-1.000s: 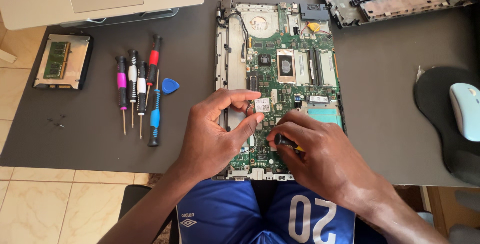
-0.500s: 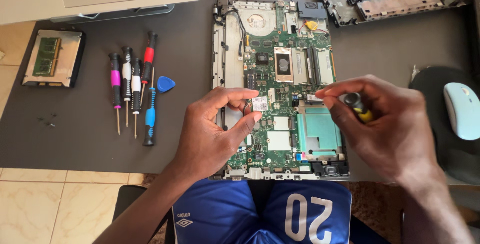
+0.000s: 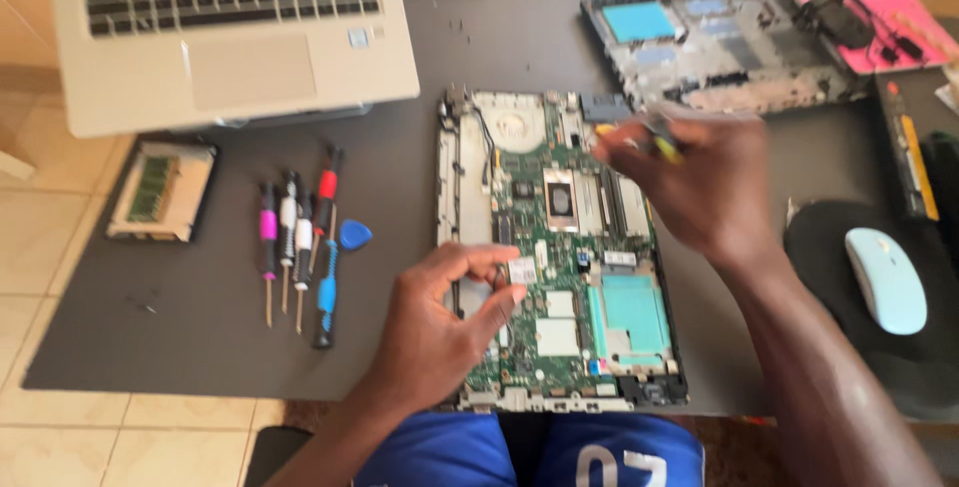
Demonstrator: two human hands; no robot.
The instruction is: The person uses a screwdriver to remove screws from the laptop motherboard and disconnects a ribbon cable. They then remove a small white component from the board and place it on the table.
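An opened laptop base with a green motherboard (image 3: 559, 247) lies on the dark mat in front of me. My left hand (image 3: 445, 322) rests on the board's lower left and pinches a small white card (image 3: 521, 270) between thumb and forefinger. My right hand (image 3: 699, 182) hovers blurred over the board's upper right, closed on a small screwdriver with a yellow handle (image 3: 664, 142). A teal-covered module (image 3: 631, 312) sits at the board's lower right.
Several screwdrivers (image 3: 300, 242) and a blue pry pick (image 3: 354, 235) lie left of the board. A tray with a memory module (image 3: 162, 190) is further left. An open laptop (image 3: 230, 27), a bottom cover (image 3: 719, 42) and a mouse (image 3: 887, 279) on a black pad surround them.
My right hand has lifted the screwdriver from the board's lower middle up and away to its upper right. The left hand keeps pinching the small card. The view has shifted upward.
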